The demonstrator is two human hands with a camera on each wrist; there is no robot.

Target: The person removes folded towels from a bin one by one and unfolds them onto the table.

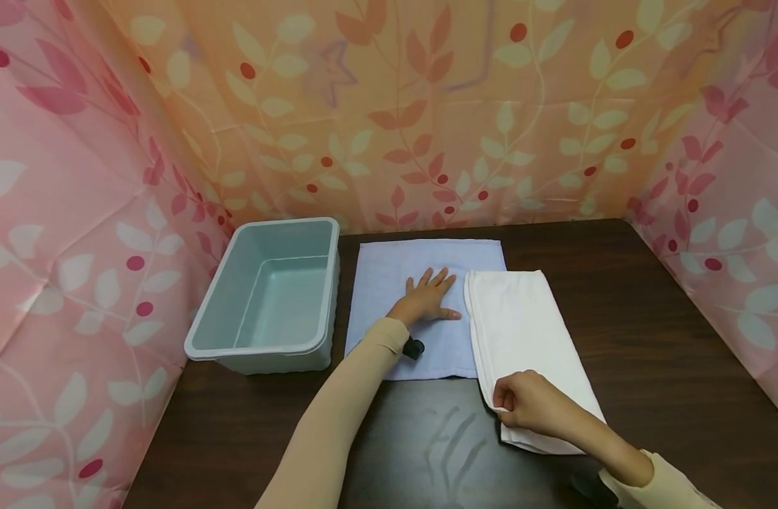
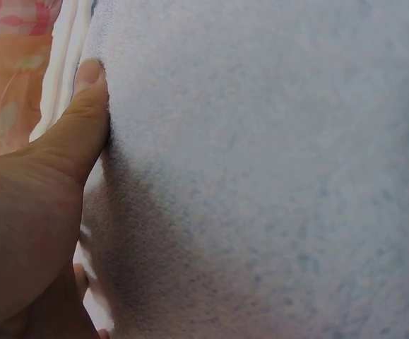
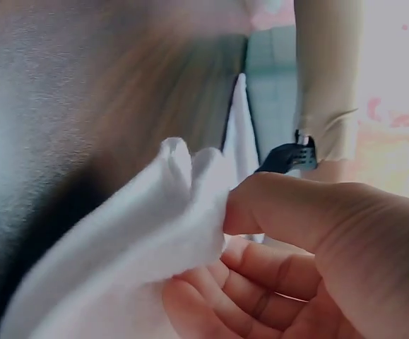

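A pale lavender-blue towel lies flat on the dark wooden table. My left hand rests on it with fingers spread, palm down; the left wrist view shows the thumb straight along the cloth. To the right lies a folded white towel, overlapping the blue towel's right edge. My right hand pinches the white towel's near left corner between thumb and fingers. In the right wrist view the pinched corner is lifted and bunched in folds above the table.
A light blue-green plastic basin stands at the left, beside the blue towel, with nothing inside. Floral curtains enclose the table at the back and both sides. Light reflects off the table's near middle.
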